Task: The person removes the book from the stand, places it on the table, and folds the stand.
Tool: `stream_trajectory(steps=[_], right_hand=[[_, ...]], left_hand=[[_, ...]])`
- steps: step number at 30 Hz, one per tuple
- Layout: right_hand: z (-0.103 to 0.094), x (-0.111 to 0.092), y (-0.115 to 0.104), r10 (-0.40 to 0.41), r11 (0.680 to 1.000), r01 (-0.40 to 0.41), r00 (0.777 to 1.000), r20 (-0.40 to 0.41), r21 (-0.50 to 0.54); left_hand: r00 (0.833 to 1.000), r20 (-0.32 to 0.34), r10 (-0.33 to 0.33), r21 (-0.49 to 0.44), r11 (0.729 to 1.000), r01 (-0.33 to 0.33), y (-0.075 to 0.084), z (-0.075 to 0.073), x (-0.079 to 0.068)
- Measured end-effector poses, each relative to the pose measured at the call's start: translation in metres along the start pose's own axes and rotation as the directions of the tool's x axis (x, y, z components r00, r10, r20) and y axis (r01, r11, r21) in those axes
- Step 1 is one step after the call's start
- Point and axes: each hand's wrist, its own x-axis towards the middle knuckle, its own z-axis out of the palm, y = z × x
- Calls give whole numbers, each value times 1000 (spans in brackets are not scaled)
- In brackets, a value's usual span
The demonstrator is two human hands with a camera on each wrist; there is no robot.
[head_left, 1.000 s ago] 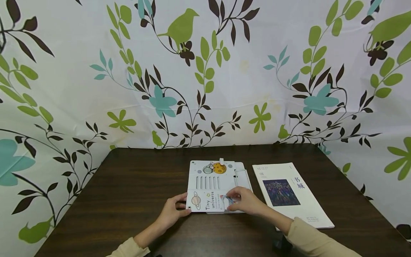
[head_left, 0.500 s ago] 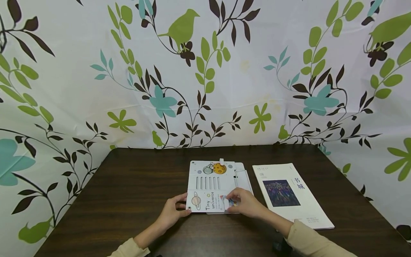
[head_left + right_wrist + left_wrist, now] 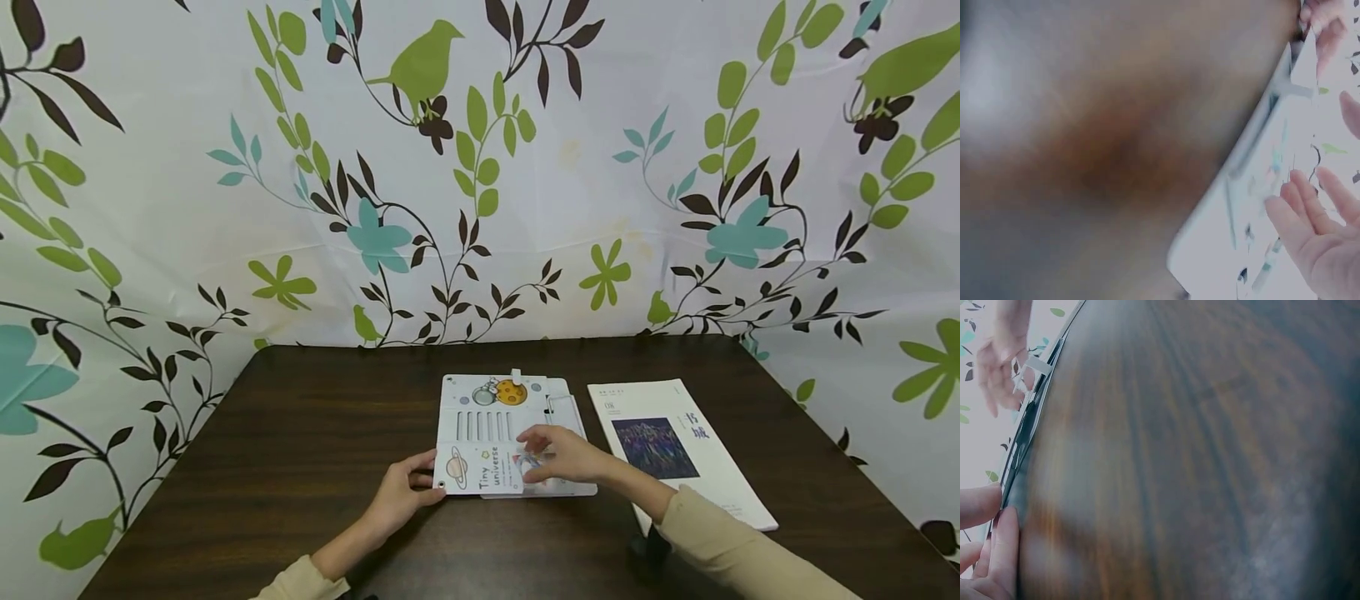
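A white, flat notebook-like case (image 3: 487, 400) with a planet print lies on the table, a row of slots in its middle. Along its near side runs a strip (image 3: 472, 471) lettered "Tiny universe". My left hand (image 3: 402, 497) pinches the near left corner; thumb and fingers close on its edge (image 3: 1027, 415) in the left wrist view. Over the strip's right end hovers my right hand (image 3: 568, 457), partly covering a colourful patch of print. Its fingers (image 3: 1291, 222) are loosely bent, with nothing between them in the right wrist view.
A white booklet (image 3: 720, 467) with a dark picture on its cover lies to the right, partly beneath my right forearm. The dark wooden table (image 3: 337, 400) ends at a leaf-and-bird patterned cloth (image 3: 525, 275). A white tab (image 3: 517, 375) sticks up at the case's far edge.
My right hand's fingers have loosened from the strip's right end and lifted slightly, uncovering the case's near right corner. My left hand keeps its hold on the corner.
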Motion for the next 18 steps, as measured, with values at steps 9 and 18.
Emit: stream_trajectory(steps=[9, 18], right_hand=[[-27, 46, 18, 64, 998, -63, 997, -40, 29], [-32, 73, 41, 209, 977, -193, 948, -241, 90]], left_hand=[[1000, 3, 31, 40, 999, -31, -3, -2, 0], [999, 19, 43, 62, 997, -44, -2, -4, 0]])
